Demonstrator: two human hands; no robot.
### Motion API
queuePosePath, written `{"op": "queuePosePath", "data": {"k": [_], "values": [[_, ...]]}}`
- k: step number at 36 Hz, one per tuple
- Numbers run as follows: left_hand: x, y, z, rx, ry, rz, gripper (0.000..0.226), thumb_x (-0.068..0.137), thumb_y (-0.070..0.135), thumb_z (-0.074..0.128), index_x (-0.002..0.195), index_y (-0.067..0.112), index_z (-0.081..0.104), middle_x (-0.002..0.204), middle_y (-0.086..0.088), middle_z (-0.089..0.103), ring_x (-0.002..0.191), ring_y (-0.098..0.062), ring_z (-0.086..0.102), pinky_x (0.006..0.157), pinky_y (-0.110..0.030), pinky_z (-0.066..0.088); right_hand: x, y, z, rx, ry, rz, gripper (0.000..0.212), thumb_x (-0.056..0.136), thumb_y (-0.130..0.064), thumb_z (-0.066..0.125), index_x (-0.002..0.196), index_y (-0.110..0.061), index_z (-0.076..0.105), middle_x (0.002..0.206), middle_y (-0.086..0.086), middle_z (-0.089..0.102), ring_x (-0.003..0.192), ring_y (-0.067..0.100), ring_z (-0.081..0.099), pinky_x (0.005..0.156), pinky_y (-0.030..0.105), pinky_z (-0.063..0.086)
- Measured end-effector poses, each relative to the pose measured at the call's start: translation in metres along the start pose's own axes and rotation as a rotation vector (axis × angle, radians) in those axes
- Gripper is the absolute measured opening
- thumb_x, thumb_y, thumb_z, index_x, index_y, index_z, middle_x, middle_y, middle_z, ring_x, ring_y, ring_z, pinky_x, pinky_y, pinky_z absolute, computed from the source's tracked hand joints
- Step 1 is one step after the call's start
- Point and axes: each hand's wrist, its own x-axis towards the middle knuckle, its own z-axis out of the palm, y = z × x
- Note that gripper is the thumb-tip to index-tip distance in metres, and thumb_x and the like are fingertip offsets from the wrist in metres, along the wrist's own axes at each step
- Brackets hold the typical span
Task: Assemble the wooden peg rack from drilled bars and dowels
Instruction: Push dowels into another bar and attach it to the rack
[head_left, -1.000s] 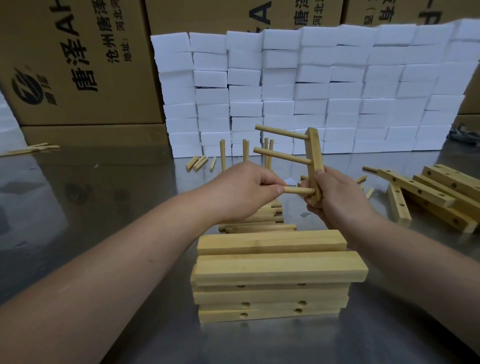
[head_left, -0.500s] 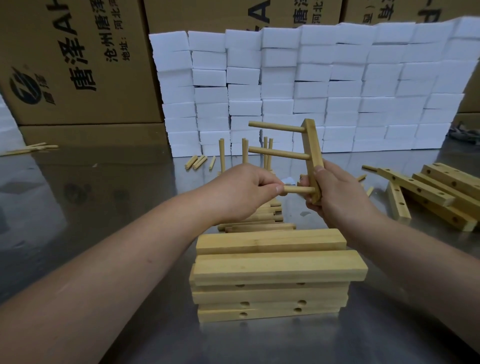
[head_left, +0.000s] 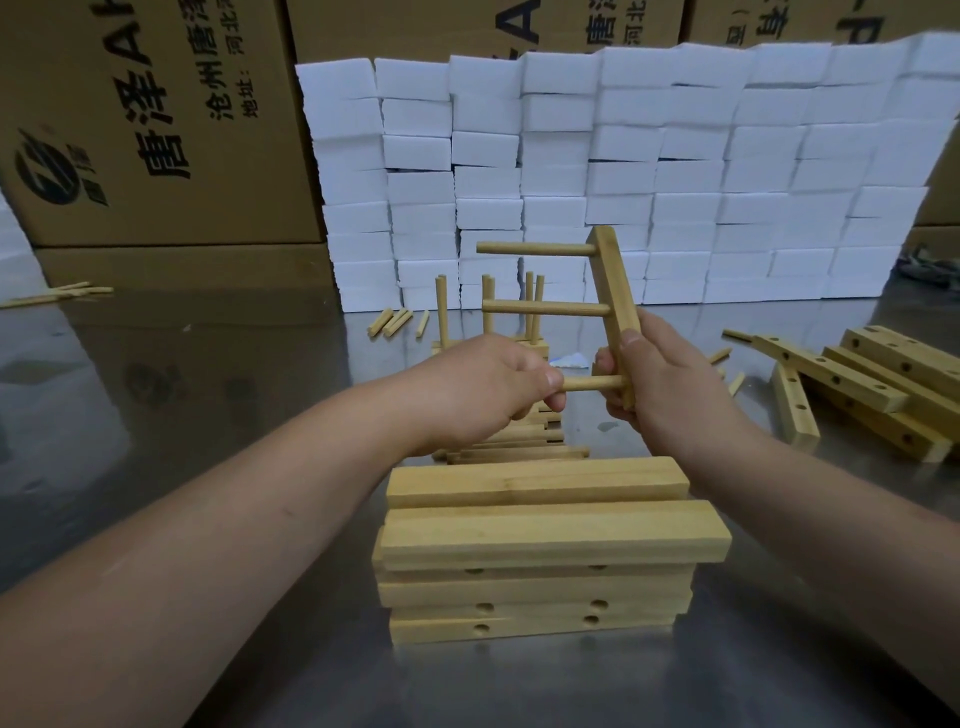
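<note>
From the head camera, the right hand (head_left: 670, 384) holds a drilled bar (head_left: 615, 291) nearly upright above the steel table (head_left: 208, 374), leaning a little left at the top, with its thumb on the near face and its fingers curled round the lower end. Three dowels stick out leftward from the bar: the top dowel (head_left: 535, 250), the middle dowel (head_left: 545, 309) and the bottom dowel (head_left: 592, 384). The left hand (head_left: 488, 389) pinches the free end of the bottom dowel between thumb and curled fingers; how deep that dowel sits in its hole is hard to judge, since the right hand's fingers cover the joint. Just below the hands a stack of bars (head_left: 540, 540) lies flat, with holes showing on the near faces. Behind the left hand, several upright dowels (head_left: 441, 306) rise from a partly hidden base. Loose dowels (head_left: 395, 323) lie farther back, and a pile of drilled bars (head_left: 872, 384) lies at the right. White foam blocks (head_left: 623, 171) form a wall in front of cardboard boxes (head_left: 145, 119).
</note>
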Motion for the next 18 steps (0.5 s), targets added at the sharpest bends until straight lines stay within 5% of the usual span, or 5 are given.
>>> {"op": "queuePosePath", "data": {"k": [8,18], "values": [[0.001,0.002,-0.002,-0.197,-0.072,-0.064,0.034,0.098,0.024,0.042,0.068,0.014,0.056,0.04,0.011,0.035,0.038,-0.007,0.03,0.043,-0.019,0.031,0.001,0.003,0.002,0.002,-0.011,-0.07,0.028,0.1,-0.021,0.029,0.09,-0.036,0.05,0.073,-0.006,0.051,0.06,0.01,0.045,0.057,0.025,0.042],[0.007,0.001,-0.011,-0.268,0.014,-0.071,0.028,0.093,0.028,0.051,0.076,0.012,0.068,0.043,0.01,0.036,0.039,-0.007,0.029,0.039,-0.017,0.03,0.001,0.002,-0.005,-0.046,-0.058,-0.078,0.03,0.099,-0.025,0.032,0.089,-0.017,0.059,0.075,-0.009,0.061,0.068,0.005,0.053,0.066,0.022,0.046]]}}
